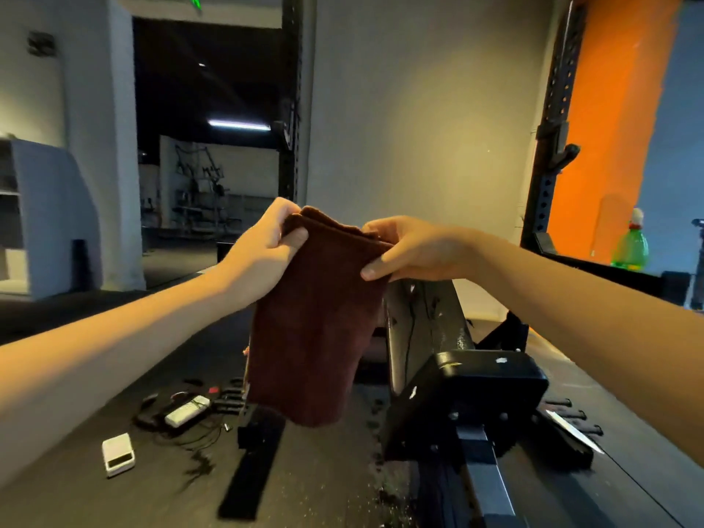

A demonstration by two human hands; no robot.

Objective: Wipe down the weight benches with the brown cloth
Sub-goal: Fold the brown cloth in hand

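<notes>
The brown cloth [312, 329] hangs folded in mid-air at the centre of the head view. My left hand [263, 249] pinches its top left corner. My right hand [415, 249] pinches its top right edge, thumb in front. Below and to the right of the cloth stands the black weight bench [468, 394], its inclined back pad [426, 318] rising behind the cloth and its metal frame running toward the bottom edge. Neither hand touches the bench.
On the dark floor at lower left lie a small white box [119, 454], a white device with cables [187, 410] and a black strap [251, 470]. Black rack uprights [548, 154] stand right and centre-left. A green bottle [630, 247] sits at far right.
</notes>
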